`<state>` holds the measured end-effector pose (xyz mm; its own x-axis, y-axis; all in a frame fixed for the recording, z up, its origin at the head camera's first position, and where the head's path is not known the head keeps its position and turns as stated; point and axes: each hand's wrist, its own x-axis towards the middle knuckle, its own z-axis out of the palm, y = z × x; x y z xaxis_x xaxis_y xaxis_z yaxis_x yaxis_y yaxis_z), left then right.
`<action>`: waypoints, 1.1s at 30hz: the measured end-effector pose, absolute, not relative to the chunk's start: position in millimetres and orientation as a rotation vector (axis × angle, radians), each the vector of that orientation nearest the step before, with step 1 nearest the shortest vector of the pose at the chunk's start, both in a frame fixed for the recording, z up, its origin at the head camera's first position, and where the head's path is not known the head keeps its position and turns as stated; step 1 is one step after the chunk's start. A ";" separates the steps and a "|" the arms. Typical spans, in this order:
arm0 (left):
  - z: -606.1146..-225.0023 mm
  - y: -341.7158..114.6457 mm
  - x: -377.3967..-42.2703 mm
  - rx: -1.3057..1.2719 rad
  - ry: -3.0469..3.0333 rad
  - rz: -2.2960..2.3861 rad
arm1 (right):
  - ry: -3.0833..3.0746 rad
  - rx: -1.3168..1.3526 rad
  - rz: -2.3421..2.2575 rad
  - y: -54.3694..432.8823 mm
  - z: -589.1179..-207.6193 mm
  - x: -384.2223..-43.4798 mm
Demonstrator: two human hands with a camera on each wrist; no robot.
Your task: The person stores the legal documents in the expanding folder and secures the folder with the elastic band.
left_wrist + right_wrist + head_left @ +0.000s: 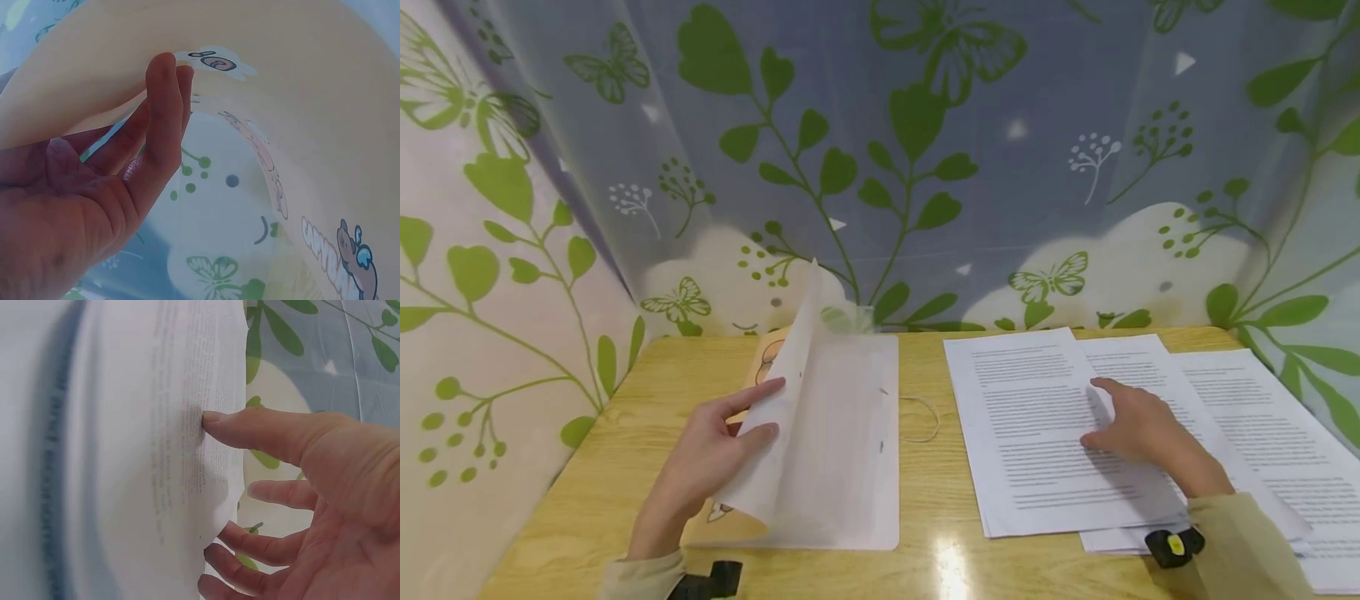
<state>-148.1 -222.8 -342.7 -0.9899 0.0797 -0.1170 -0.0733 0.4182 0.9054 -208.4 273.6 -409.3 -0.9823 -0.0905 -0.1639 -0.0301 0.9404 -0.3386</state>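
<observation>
A folder (850, 450) lies unfolded on the table, its pale inside facing up. My left hand (707, 454) holds the lifted front cover (775, 475), with thumb and index finger against the white inner side. The cover's orange outside with cartoon animals (219, 62) shows in the left wrist view. My right hand (1142, 425) is over the right edge of a stack of printed sheets (1030, 433). Its thumb touches the page in the right wrist view, and its fingers (269, 547) are spread near the paper edge.
More printed sheets (1300, 450) lie fanned out to the right, partly under the top stack. A thin cord loop (936, 421) sticks out from the folder's right edge. A patterned curtain (880, 167) borders the wooden table (587, 500) at the back and sides.
</observation>
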 end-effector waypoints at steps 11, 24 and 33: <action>-343.1 -221.1 -148.7 -0.007 2.511 1.627 | 2.868 -0.092 -0.512 277.2 -406.3 -216.9; -343.3 -220.3 -149.1 -0.024 2.516 1.620 | 2.860 -0.074 -0.586 282.3 -412.6 -214.2; -343.5 -221.3 -148.5 -0.025 2.502 1.632 | 2.830 -0.023 -0.612 279.0 -411.7 -213.8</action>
